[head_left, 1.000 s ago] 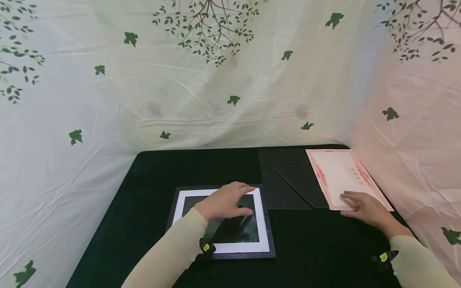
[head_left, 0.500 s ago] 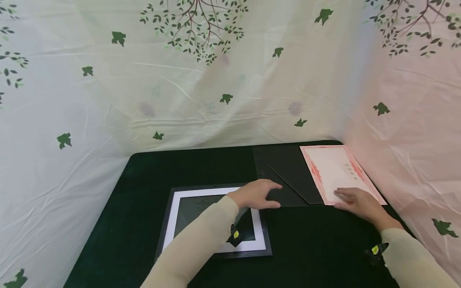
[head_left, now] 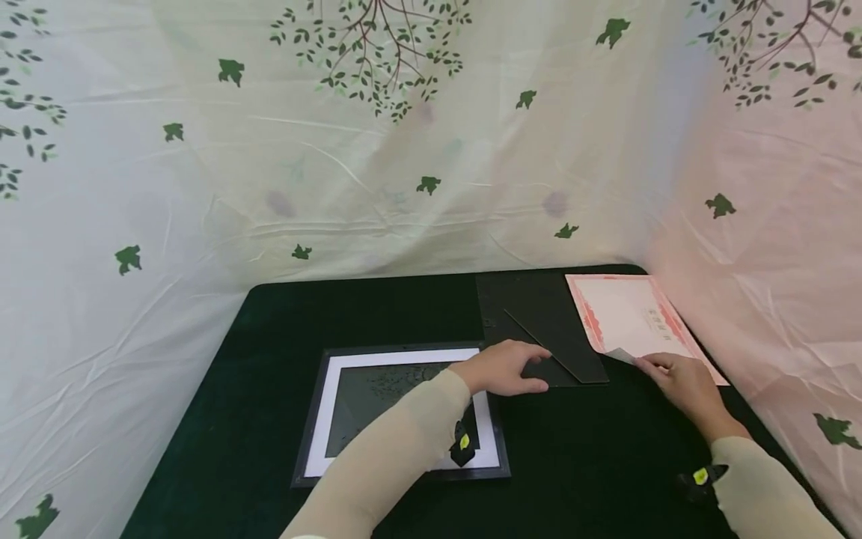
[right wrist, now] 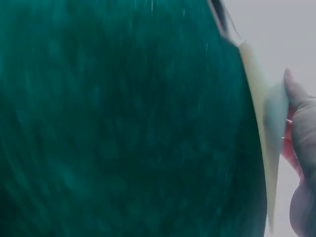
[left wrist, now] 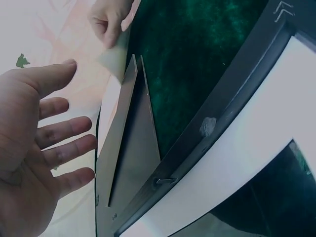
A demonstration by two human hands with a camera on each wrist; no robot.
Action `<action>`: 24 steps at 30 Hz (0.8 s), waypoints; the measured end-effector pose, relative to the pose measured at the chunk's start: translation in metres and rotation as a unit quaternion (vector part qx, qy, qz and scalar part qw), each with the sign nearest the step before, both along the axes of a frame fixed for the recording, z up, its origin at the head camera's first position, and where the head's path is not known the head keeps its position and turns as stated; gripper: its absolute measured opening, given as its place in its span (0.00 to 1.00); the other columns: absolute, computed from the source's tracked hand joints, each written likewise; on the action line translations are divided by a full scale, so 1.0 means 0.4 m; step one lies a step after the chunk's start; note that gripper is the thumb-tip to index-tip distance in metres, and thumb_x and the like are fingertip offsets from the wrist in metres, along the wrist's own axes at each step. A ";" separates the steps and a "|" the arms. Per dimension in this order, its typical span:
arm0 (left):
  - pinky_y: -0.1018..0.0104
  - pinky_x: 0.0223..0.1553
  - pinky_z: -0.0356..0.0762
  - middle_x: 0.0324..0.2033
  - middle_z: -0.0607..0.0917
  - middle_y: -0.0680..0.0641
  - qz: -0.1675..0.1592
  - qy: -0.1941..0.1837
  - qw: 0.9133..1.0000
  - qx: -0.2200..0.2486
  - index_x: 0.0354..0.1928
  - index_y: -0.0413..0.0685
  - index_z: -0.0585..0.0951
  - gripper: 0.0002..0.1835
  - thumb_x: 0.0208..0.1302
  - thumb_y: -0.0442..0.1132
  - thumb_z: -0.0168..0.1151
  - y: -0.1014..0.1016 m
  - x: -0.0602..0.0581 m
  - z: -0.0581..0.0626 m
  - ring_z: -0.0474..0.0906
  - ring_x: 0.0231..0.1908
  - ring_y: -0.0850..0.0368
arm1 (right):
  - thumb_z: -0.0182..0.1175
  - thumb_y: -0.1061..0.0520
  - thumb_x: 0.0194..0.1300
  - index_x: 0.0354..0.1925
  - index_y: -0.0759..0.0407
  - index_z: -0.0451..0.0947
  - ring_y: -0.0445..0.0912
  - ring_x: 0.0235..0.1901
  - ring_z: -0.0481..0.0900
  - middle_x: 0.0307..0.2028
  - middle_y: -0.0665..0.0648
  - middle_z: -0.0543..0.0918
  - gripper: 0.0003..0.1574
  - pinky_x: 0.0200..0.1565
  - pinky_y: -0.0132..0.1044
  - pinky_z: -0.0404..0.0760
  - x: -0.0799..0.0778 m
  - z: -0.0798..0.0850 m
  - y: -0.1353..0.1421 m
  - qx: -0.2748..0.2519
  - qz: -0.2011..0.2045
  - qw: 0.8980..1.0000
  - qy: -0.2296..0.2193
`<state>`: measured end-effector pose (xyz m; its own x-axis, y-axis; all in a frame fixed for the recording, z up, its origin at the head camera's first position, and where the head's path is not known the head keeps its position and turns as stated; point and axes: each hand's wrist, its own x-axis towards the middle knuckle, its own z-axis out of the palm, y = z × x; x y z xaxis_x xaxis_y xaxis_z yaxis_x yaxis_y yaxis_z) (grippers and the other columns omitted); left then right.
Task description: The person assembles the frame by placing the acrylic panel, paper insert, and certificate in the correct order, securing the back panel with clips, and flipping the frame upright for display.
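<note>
My right hand [head_left: 687,393] pinches the near left corner of a pink-bordered certificate sheet [head_left: 616,307]. That corner bends up off the table and shows its pale underside, also visible as a curled paper edge [right wrist: 257,94] in the right wrist view. My left hand [head_left: 503,368] hovers with spread fingers over a dark backing board [head_left: 525,292], holding nothing. In the left wrist view its palm [left wrist: 19,153] shows beside the board's stand leg [left wrist: 123,123]. Under my left forearm lies a black picture frame [head_left: 494,473] with a white mat and a dark picture, partly hidden.
The dark green cloth-covered table [head_left: 586,464] holds these flat things. Behind it and at both sides hangs a pale curtain [head_left: 377,217] with printed leaves, close to the certificate's right edge.
My left hand has moved right, from above the picture frame to above the backing board. My right fingers, earlier resting on the certificate, now pinch its corner and lift it.
</note>
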<state>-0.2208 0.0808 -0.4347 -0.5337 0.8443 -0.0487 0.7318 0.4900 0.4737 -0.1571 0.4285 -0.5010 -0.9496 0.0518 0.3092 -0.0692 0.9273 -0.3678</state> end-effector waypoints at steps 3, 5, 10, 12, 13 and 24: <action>0.70 0.57 0.70 0.58 0.78 0.52 0.008 -0.023 0.999 0.024 0.70 0.53 0.66 0.33 0.66 0.55 0.59 0.008 -0.002 -0.010 0.73 0.57 0.65 | 0.69 0.51 0.59 0.38 0.62 0.87 0.55 0.31 0.81 0.36 0.64 0.86 0.15 0.35 0.52 0.76 0.010 0.010 -0.024 0.005 0.018 0.999 0.040; 0.69 0.56 0.71 0.57 0.79 0.53 0.014 -0.031 0.999 0.032 0.70 0.54 0.64 0.34 0.66 0.55 0.59 0.011 -0.002 -0.017 0.74 0.56 0.65 | 0.69 0.50 0.58 0.37 0.60 0.87 0.59 0.36 0.82 0.37 0.64 0.86 0.15 0.39 0.58 0.77 0.011 0.014 -0.039 0.014 0.040 0.998 0.039; 0.70 0.56 0.72 0.57 0.79 0.55 0.019 -0.036 0.999 0.022 0.70 0.56 0.64 0.34 0.66 0.56 0.59 0.014 0.003 -0.029 0.75 0.55 0.66 | 0.71 0.43 0.54 0.48 0.62 0.81 0.64 0.50 0.76 0.48 0.67 0.81 0.31 0.51 0.64 0.71 0.007 -0.002 -0.035 0.030 0.092 0.994 -0.040; 0.70 0.55 0.72 0.57 0.79 0.54 0.015 -0.032 0.999 0.017 0.70 0.55 0.64 0.34 0.66 0.55 0.59 0.012 0.004 -0.030 0.75 0.55 0.65 | 0.72 0.42 0.53 0.52 0.63 0.79 0.64 0.52 0.75 0.51 0.68 0.80 0.36 0.52 0.63 0.70 0.003 -0.012 -0.024 0.033 0.097 0.993 -0.060; 0.70 0.55 0.72 0.57 0.79 0.54 0.013 -0.031 0.999 0.016 0.70 0.55 0.65 0.33 0.66 0.55 0.59 0.011 0.005 -0.029 0.75 0.55 0.65 | 0.72 0.42 0.53 0.53 0.64 0.78 0.63 0.51 0.76 0.51 0.68 0.80 0.36 0.52 0.63 0.71 0.001 -0.015 -0.019 0.037 0.098 0.992 -0.064; 0.70 0.56 0.71 0.56 0.79 0.54 0.021 -0.030 0.999 0.008 0.70 0.55 0.65 0.33 0.66 0.55 0.59 0.004 0.004 -0.026 0.75 0.55 0.65 | 0.72 0.55 0.54 0.35 0.61 0.87 0.52 0.26 0.81 0.30 0.61 0.87 0.11 0.27 0.46 0.75 -0.004 0.003 -0.042 0.046 0.044 0.994 0.084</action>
<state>-0.2191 0.0824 -0.4452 -0.5651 0.8222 -0.0675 0.6814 0.5114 0.5236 -0.1588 0.4119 -0.5000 -0.8838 -0.0656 0.4632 -0.2053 0.9441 -0.2581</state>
